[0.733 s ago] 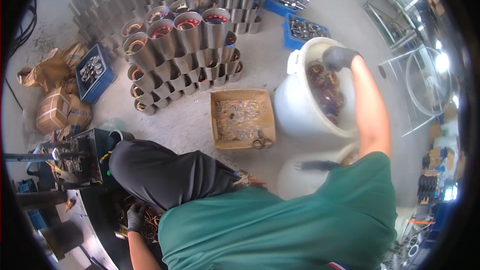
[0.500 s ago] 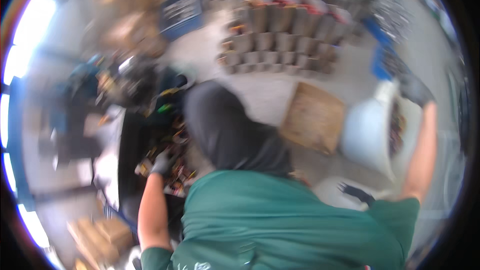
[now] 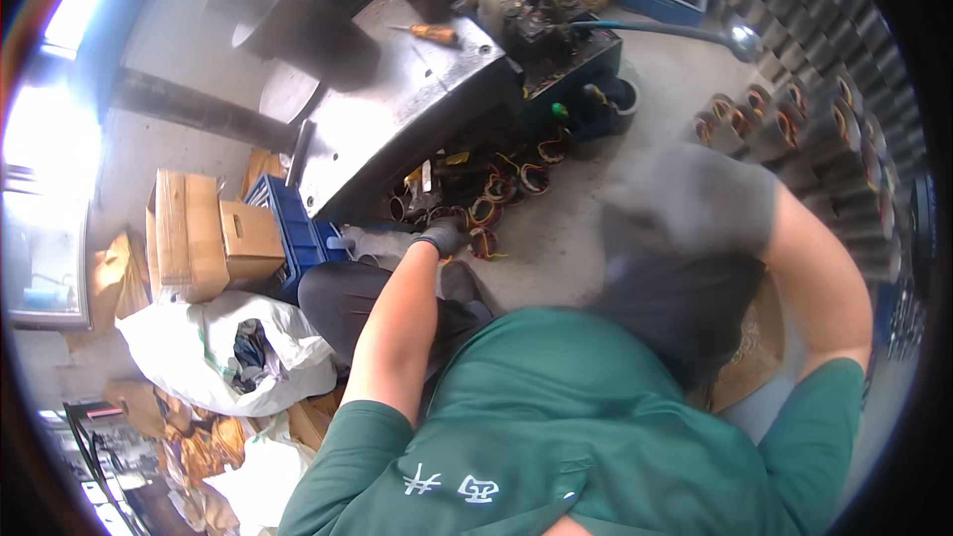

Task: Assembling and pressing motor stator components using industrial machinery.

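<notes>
While the left hand (image 3: 447, 235), in a grey glove, is down at the wire rings (image 3: 493, 201), the right hand (image 3: 695, 201), gloved in grey too, hangs out in front of the person's dark trousers (image 3: 685, 303). The left fingers point in among the rings, mostly hidden, so I cannot tell whether they pinch a ring or only touch it. The right hand is badly blurred; I cannot tell if its fingers are spread or pressed together, or if they hold anything. The rings lie in a loose group beside the dark base of a metal bench (image 3: 397, 119), with red, yellow and dark wire showing; at least 4 can be made out. On the bench top lies a screwdriver (image 3: 434, 34) with an orange handle, near a thick dark cylinder (image 3: 328, 45). To the left of the bench are a blue crate (image 3: 281, 228), 2 cardboard boxes (image 3: 186, 235) and, nearer the person, an open white sack (image 3: 189, 337). At the upper right, rows of metal tubes (image 3: 779, 139) stand on the floor, some with coloured wire in their mouths, and a blue bin (image 3: 650, 5) holds small metal parts.
</notes>
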`<action>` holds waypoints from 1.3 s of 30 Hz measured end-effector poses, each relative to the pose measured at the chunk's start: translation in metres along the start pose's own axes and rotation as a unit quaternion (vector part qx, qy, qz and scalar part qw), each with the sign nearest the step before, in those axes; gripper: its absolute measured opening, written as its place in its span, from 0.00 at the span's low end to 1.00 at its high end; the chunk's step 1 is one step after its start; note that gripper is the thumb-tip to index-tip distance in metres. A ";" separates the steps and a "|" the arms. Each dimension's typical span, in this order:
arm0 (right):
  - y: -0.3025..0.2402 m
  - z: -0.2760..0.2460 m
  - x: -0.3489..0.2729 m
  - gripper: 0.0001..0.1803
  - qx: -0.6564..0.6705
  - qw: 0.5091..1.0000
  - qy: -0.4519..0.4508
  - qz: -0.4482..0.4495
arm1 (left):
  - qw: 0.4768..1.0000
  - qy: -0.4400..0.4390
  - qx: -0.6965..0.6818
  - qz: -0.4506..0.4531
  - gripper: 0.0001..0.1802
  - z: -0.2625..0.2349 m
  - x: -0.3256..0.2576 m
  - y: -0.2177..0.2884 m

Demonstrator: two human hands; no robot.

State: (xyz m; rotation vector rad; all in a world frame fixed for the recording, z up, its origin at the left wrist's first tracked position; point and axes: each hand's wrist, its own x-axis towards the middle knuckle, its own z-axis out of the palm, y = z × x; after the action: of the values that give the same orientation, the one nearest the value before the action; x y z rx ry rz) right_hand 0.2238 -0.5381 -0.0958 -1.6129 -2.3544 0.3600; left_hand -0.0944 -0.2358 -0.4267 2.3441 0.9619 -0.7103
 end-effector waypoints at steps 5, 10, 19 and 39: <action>0.043 0.056 0.103 0.15 0.008 0.997 -0.071 0.041 | 0.996 -0.082 0.005 0.019 0.27 0.029 0.027 -0.005; 0.069 0.074 0.094 0.19 0.113 0.972 -0.203 0.021 | 0.975 -0.180 0.125 0.027 0.40 0.112 0.055 -0.021; 0.082 0.060 0.107 0.19 0.082 0.991 -0.090 0.059 | 0.953 -0.225 0.183 0.091 0.28 0.168 0.076 -0.064; 0.119 0.093 0.117 0.48 0.117 0.962 0.016 0.248 | 0.642 0.019 -0.719 0.266 0.10 -0.150 -0.086 0.178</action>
State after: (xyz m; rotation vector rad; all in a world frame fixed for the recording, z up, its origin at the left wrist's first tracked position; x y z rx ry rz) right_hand 0.2540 -0.3924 -0.2152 -2.0468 -1.7733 0.6740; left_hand 0.0253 -0.2945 -0.2178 0.9939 0.4014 0.3593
